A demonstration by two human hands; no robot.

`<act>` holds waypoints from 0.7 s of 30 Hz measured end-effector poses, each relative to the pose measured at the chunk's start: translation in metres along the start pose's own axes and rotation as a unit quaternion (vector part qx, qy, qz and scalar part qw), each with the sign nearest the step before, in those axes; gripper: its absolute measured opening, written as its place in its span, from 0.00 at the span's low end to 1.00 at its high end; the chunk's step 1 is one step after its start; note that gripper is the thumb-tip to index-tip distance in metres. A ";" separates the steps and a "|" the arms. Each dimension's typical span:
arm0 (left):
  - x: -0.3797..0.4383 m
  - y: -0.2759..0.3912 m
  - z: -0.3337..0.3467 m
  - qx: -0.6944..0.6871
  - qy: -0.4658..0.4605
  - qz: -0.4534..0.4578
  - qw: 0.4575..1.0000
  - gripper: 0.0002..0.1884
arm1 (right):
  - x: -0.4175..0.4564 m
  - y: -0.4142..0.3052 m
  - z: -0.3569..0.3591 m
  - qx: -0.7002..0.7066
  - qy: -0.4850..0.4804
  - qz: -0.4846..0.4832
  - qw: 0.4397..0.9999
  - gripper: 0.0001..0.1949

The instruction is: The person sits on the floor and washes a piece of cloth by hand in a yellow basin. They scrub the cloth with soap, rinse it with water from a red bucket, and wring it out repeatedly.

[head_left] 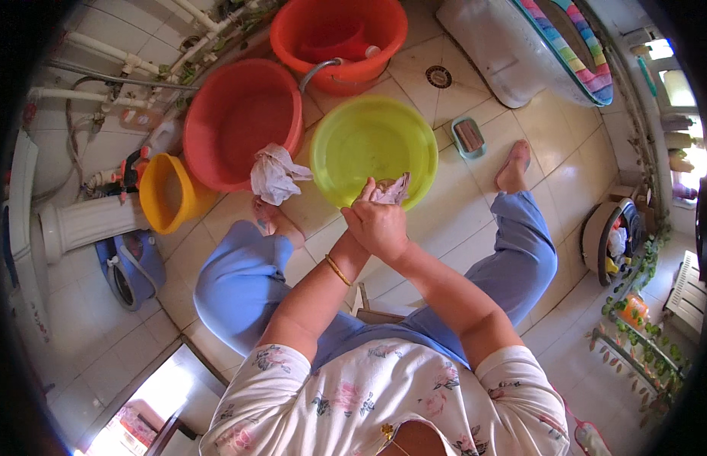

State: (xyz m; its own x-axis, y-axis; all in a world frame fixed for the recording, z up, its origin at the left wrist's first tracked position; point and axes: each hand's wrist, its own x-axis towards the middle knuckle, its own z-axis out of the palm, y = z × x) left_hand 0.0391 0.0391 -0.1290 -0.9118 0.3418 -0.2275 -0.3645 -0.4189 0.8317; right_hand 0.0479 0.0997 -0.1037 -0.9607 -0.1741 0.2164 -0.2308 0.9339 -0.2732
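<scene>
My left hand (362,199) and my right hand (384,231) are pressed together over the near rim of a yellow-green plastic basin (376,131). A wet-looking pinkish cloth (393,191) is bunched between them and sticks out beyond the fingers. The right hand lies on top and hides much of the left, which has a gold bangle on its wrist. Inside the basin the bottom looks covered by shallow clear water. Left of it, a crumpled whitish cloth (279,174) hangs over the edge of a red plastic basin (245,125).
An orange-red tub (339,80) with a red vessel inside stands behind. A light-blue soap dish (469,138) with brown bars lies right of the basin, near a floor drain (439,77) and toilet (496,57). A yellow bucket (168,194) and blue mop bucket (131,268) are leftward.
</scene>
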 end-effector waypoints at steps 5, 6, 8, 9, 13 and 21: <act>-0.005 0.033 0.018 -0.321 0.133 -0.247 0.904 0.21 | 0.029 0.001 -0.036 0.091 -0.165 0.190 0.963 0.12; -0.005 0.040 0.026 -0.354 0.134 -0.247 0.892 0.21 | 0.013 -0.011 -0.041 0.150 -0.083 0.114 0.979 0.12; -0.005 0.044 0.023 -0.382 0.114 -0.244 0.884 0.22 | 0.007 -0.008 -0.027 0.067 -0.042 0.116 0.990 0.13; -0.005 0.032 0.014 -0.387 0.088 -0.248 0.884 0.23 | 0.005 -0.004 -0.021 0.020 -0.022 0.120 0.992 0.14; 0.002 0.019 0.001 -0.234 0.132 -0.149 0.952 0.18 | 0.008 0.056 -0.004 0.605 -0.120 0.499 0.609 0.21; -0.007 0.032 0.000 -0.119 0.147 -0.143 0.972 0.10 | 0.004 0.062 -0.003 0.692 -0.071 0.337 0.635 0.13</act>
State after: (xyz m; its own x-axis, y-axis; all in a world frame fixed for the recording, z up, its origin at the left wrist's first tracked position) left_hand 0.0333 0.0234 -0.1006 -0.7692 0.2320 -0.5954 -0.6116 -0.5373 0.5808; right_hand 0.0304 0.1575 -0.1170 -0.8953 0.0015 -0.4456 0.4187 -0.3390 -0.8425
